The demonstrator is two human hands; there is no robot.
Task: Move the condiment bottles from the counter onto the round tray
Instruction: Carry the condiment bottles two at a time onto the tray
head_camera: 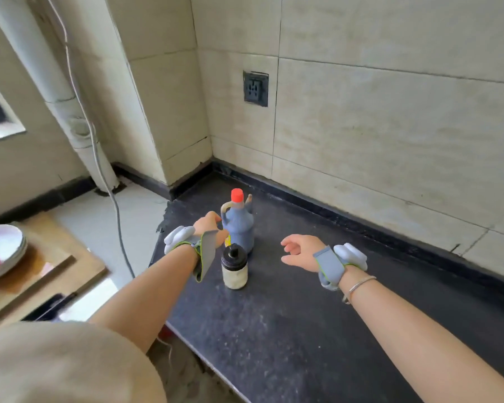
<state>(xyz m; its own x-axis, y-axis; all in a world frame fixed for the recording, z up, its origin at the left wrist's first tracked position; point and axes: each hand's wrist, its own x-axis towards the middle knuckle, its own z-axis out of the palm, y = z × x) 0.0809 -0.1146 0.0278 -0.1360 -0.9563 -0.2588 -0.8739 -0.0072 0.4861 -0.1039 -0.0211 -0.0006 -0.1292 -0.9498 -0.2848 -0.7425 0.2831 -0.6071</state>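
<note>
Two condiment bottles stand upright on the dark counter (pixel 303 330). The taller dark bottle (pixel 239 225) has a red cap and a handle. In front of it stands a short pale bottle (pixel 234 271) with a black cap. My left hand (pixel 211 225) is against the left side of the dark bottle by its handle, fingers curled; whether it grips the bottle is unclear. My right hand (pixel 298 251) hovers to the right of both bottles with its fingers apart, holding nothing. No round tray is clearly in view.
A wooden surface (pixel 50 271) at the left carries stacked white plates (pixel 3 251). A grey cable (pixel 120 228) hangs down between it and the counter's left edge. Tiled walls with a socket (pixel 255 88) close the corner behind the bottles.
</note>
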